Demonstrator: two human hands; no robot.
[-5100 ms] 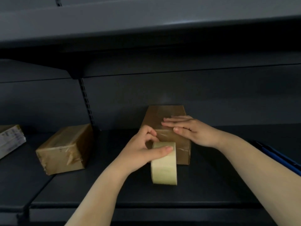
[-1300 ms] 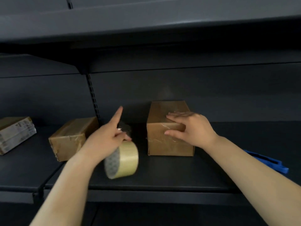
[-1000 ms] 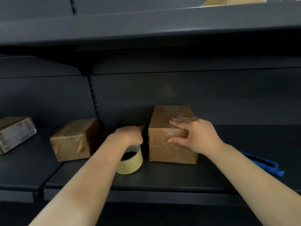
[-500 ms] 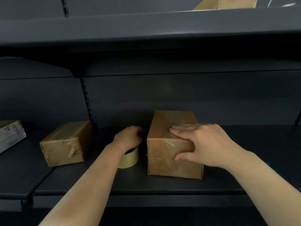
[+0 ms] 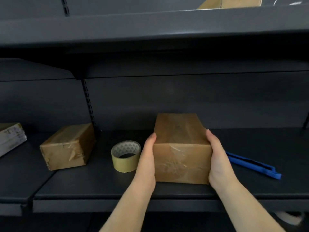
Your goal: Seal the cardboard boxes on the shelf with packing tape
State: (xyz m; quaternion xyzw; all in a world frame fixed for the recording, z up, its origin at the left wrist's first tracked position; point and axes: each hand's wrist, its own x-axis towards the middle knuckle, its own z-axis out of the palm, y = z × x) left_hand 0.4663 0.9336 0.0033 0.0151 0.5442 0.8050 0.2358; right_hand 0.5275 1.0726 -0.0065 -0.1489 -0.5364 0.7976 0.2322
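A brown cardboard box (image 5: 180,148) with clear tape across its top and front stands in the middle of the dark shelf (image 5: 103,185). My left hand (image 5: 148,158) presses flat against its left side and my right hand (image 5: 217,156) against its right side, so both hands clasp it. A roll of tan packing tape (image 5: 125,156) lies flat on the shelf just left of my left hand, untouched. A second taped cardboard box (image 5: 66,147) sits further left.
A blue tool (image 5: 252,164) lies on the shelf right of the box. A pale box (image 5: 10,138) stands at the far left edge. An upper shelf (image 5: 150,25) overhangs, with another cardboard box (image 5: 230,2) on it. A slotted upright (image 5: 88,104) rises behind.
My left hand set the tape roll flat on the shelf and let go, then moved to the box's left side. My right hand slid from the box's top to its right side.
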